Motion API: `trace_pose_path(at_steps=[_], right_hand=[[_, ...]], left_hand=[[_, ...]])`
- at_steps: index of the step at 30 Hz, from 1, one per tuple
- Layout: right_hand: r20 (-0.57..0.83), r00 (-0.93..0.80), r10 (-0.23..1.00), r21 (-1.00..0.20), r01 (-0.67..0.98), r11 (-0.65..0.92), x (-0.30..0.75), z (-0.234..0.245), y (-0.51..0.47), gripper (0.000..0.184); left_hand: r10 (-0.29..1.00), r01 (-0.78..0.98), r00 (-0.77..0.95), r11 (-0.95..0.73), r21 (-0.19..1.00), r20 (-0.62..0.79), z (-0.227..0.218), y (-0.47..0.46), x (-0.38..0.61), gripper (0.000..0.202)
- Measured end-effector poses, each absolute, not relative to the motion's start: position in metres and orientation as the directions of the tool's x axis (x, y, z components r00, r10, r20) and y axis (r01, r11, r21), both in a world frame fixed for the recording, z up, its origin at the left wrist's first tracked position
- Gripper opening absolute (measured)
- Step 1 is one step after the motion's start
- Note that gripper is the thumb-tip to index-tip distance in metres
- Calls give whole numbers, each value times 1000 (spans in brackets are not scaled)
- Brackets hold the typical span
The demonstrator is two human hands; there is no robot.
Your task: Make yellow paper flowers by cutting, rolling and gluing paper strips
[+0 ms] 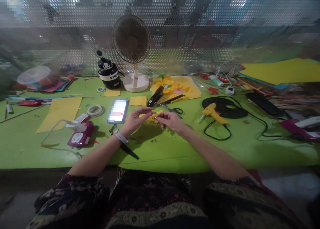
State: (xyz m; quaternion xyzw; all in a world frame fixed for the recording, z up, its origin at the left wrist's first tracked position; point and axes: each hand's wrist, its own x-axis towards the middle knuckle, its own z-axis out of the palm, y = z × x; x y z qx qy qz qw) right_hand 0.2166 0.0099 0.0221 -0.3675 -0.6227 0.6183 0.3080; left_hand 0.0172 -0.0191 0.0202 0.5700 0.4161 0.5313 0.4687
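Both hands meet over the table's middle, a bit in from the near edge. left hand [136, 119] and right hand [170, 119] each pinch one end of a small yellow paper piece [150, 116] with thumb and fingertips closed on it. The piece is crumpled or folded, bright yellow, held just above the surface. Exact shape is too small to tell. There is a white watch [121, 136] on the left wrist.

Surface: green table [175, 152], glossy and cluttered. A dark patterned garment is in the lap below the edge.

- Left of hands: magenta device [80, 135] with a white cable, a tape roll [95, 110] and a flat yellow sheet [60, 112].
- Just beyond the left hand: phone [118, 111], lying flat, screen lit.
- Just beyond the right hand: scissors [175, 109] and a black stapler [155, 96].
- Right: yellow glue gun [213, 112] resting against a black cable coil [225, 107].
- Further back: yellow paper scraps [175, 87] in a pile, and a desk fan [131, 52] on a white base, facing the camera.
- Beside the fan: black-and-white jug [108, 74].
- Far right: a big yellow sheet [282, 71] on a stack.
- Far left: clear plastic tub [37, 75].

Back wall is a perforated metal screen [175, 9]. The room behind it is blurred.

Writing: the jug band starts "NO", and the rest is unreadable. Phone screen not legible.
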Motion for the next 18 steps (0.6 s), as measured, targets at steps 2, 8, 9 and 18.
trace_pose_path(at_steps=[2,8,9,18], right_hand=[[-82,-514,854,-997,44,-70,217,24,10,29],[-94,-473,876,-989,-59,-138,222,34,10,33],[-90,-462,882,-987,-74,-140,223,34,10,33],[-34,-232,972,-988,-137,-67,225,36,14,30]], left_hand=[[970,-28,97,-223,974,225,18,-18,16,26],[960,37,126,-255,966,249,14,-12,8,31],[961,32,117,-257,966,252,15,-10,7,32],[982,84,-7,-190,978,191,25,-10,6,32]])
